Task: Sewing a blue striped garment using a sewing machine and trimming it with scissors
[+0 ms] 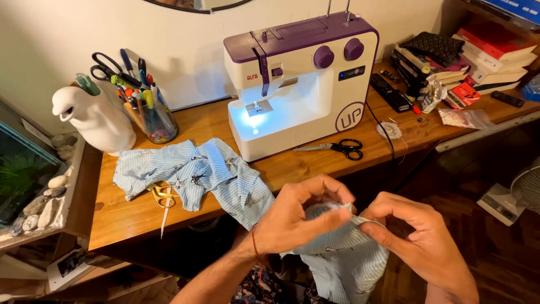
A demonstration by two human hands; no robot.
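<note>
A light blue striped fabric piece (337, 253) with small bird prints hangs in front of me, below the desk edge. My left hand (298, 217) pinches its upper edge between thumb and fingers. My right hand (416, 236) grips the same edge just to the right, fingertips nearly touching the left ones. A second bundle of the same fabric (197, 171) lies crumpled on the wooden desk (112, 217), partly over gold scissors (162, 195). The white and purple sewing machine (301, 84) stands behind, its lamp lit.
Black-handled scissors (337, 148) lie right of the machine. A glass cup of pens and scissors (149, 115) and a white bird-shaped jug (95, 118) stand at the left. Stacked books (484, 56) and a remote (389, 93) fill the right. A fan (526, 186) stands on the floor.
</note>
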